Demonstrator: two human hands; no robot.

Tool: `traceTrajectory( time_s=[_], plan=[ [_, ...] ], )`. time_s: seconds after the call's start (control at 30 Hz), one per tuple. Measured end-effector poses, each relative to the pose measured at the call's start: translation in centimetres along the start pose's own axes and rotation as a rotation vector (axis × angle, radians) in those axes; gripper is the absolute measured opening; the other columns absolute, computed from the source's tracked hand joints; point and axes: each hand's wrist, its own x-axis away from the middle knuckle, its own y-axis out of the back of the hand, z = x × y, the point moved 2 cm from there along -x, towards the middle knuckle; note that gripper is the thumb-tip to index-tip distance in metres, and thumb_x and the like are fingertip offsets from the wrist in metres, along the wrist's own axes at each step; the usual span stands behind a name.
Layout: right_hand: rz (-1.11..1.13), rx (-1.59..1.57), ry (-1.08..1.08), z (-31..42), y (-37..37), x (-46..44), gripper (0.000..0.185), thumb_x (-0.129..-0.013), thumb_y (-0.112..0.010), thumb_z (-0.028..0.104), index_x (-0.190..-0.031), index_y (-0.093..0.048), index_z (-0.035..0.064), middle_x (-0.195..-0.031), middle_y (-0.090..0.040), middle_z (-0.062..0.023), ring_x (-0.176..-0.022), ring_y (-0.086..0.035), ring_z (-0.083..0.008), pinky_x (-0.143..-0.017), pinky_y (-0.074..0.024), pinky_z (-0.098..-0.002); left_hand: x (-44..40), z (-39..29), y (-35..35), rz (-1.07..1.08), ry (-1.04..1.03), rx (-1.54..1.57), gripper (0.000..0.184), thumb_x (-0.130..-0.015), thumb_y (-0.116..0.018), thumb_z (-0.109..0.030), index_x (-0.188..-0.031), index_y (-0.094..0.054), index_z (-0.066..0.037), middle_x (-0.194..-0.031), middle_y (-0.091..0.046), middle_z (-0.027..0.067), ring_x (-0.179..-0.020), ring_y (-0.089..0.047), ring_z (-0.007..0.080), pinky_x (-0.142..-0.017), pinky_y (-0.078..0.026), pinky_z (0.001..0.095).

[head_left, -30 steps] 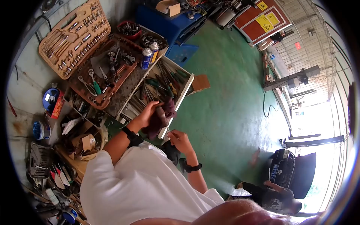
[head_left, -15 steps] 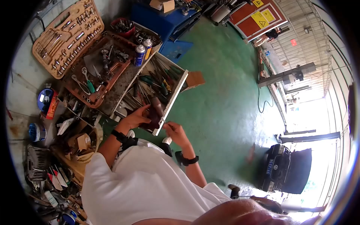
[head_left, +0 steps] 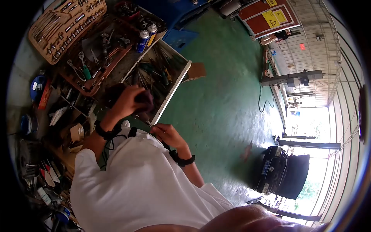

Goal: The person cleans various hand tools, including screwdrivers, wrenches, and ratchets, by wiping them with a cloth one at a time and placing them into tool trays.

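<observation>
A dark red cloth point(head_left: 145, 101) is bunched in my left hand point(head_left: 129, 99), over the front edge of the open drawer point(head_left: 170, 92). Below the cloth, part of a tool point(head_left: 149, 123) shows a thin metal shaft; its handle is mostly hidden by cloth and shadow. The end of that shaft is pinched between the fingers of my right hand point(head_left: 167, 135), to the right of and below my left hand. Screwdrivers and other long tools point(head_left: 165, 73) lie in the drawer just beyond my hands.
An open socket case point(head_left: 67, 29) and a brown tool tray point(head_left: 92, 87) lie at upper left. Two spray cans point(head_left: 143, 41) stand beside the drawer. A cardboard box point(head_left: 196, 71) sits past its corner. Boxes and cluttered parts point(head_left: 50, 174) fill the lower left. A black car point(head_left: 272, 170) is far right.
My left hand has moved up and left with the cloth and now covers more of it from above. My right hand stays at the shaft's end, a little lower left. The view has shifted.
</observation>
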Motion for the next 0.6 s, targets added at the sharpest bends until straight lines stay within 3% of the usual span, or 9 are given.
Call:
traceTrajectory(
  time_s=[0.1,0.17,0.27,0.3,0.33,0.4,0.43,0.53,0.6],
  plan=[
    [0.024,0.066,-0.034,-0.8,-0.1,-0.8,0.021,-0.101,-0.053,0.017,-0.097,-0.065,0.0002,-0.061,-0.052,-0.0011,-0.055,-0.045,-0.0088,-0.053,-0.0402,-0.0273,-1.4,-2.3,1.1,0.207,-0.038,0.030,0.056,-0.066,-0.086,-0.017,-0.114,-0.062,-0.001,-0.104,-0.064,0.0160,-0.095,-0.062,0.0349,-0.085,-0.048,0.0438],
    [0.041,0.113,0.017,-0.4,0.0,-0.6,0.021,-0.101,-0.052,0.017,-0.096,-0.065,0.0003,-0.063,-0.053,-0.0017,-0.057,-0.045,-0.0094,-0.054,-0.0408,-0.0277,-1.7,-3.0,1.7,0.384,-0.037,0.017,0.051,-0.068,-0.083,-0.025,-0.109,-0.066,-0.002,-0.091,-0.067,0.0143,-0.086,-0.064,0.0345,-0.081,-0.049,0.0443],
    [0.079,0.109,0.101,0.6,-0.7,-0.7,0.022,-0.101,-0.051,0.017,-0.096,-0.064,0.0003,-0.067,-0.055,-0.0030,-0.059,-0.047,-0.0104,-0.056,-0.0417,-0.0287,-1.6,-4.2,2.7,0.490,-0.110,-0.050,0.042,-0.068,-0.077,-0.031,-0.096,-0.069,-0.001,-0.079,-0.064,0.0151,-0.080,-0.063,0.0369,-0.077,-0.049,0.0452],
    [0.111,0.066,0.121,0.8,-1.0,-0.7,0.022,-0.102,-0.050,0.016,-0.096,-0.064,0.0003,-0.069,-0.056,-0.0037,-0.060,-0.048,-0.0109,-0.057,-0.0421,-0.0293,-1.2,-3.5,2.3,0.449,-0.134,-0.065,0.036,-0.071,-0.073,-0.035,-0.085,-0.070,-0.002,-0.068,-0.063,0.0161,-0.070,-0.063,0.0378,-0.070,-0.050,0.0458],
    [0.118,0.080,0.126,0.8,-1.4,-1.0,0.022,-0.102,-0.050,0.016,-0.096,-0.064,0.0003,-0.069,-0.056,-0.0037,-0.060,-0.048,-0.0109,-0.057,-0.0421,-0.0293,-1.2,-2.8,2.3,0.433,-0.134,-0.069,0.036,-0.071,-0.073,-0.035,-0.085,-0.070,-0.002,-0.068,-0.063,0.0161,-0.070,-0.063,0.0378,-0.070,-0.050,0.0458],
    [0.126,0.148,0.132,0.5,-2.1,-0.6,0.022,-0.102,-0.049,0.016,-0.094,-0.062,0.0005,-0.068,-0.055,-0.0040,-0.061,-0.048,-0.0107,-0.057,-0.0418,-0.0285,-0.7,-1.6,1.5,0.673,0.117,-0.076,0.035,-0.074,-0.072,-0.035,-0.083,-0.071,-0.002,-0.066,-0.063,0.0180,-0.066,-0.063,0.0380,-0.064,-0.050,0.0463],
    [0.207,0.083,-0.001,0.0,-2.0,-0.5,0.023,-0.103,-0.046,0.017,-0.094,-0.060,0.0011,-0.066,-0.051,-0.0025,-0.060,-0.047,-0.0102,-0.057,-0.0413,-0.0278,-0.8,-1.6,1.3,0.678,0.107,-0.075,0.035,-0.074,-0.072,-0.035,-0.083,-0.071,-0.002,-0.066,-0.063,0.0180,-0.066,-0.063,0.0380,-0.064,-0.050,0.0463],
    [0.268,-0.012,-0.040,-1.9,-0.3,0.8,0.026,-0.105,-0.044,0.020,-0.092,-0.059,0.0023,-0.062,-0.046,0.0003,-0.057,-0.043,-0.0082,-0.054,-0.0374,-0.0262,-1.0,-1.2,1.5,0.601,0.028,0.040,0.033,-0.076,-0.071,-0.035,-0.081,-0.071,-0.002,-0.064,-0.063,0.0181,-0.063,-0.063,0.0387,-0.062,-0.050,0.0458],
    [0.237,-0.110,-0.082,-4.3,1.0,2.1,0.028,-0.106,-0.043,0.021,-0.092,-0.059,0.0023,-0.061,-0.044,0.0018,-0.055,-0.040,-0.0071,-0.052,-0.0349,-0.0254,-1.0,0.4,1.9,0.557,0.014,-0.010,0.037,-0.083,-0.067,-0.039,-0.086,-0.071,-0.003,-0.072,-0.066,0.0201,-0.071,-0.065,0.0389,-0.068,-0.052,0.0458]
  ],
)
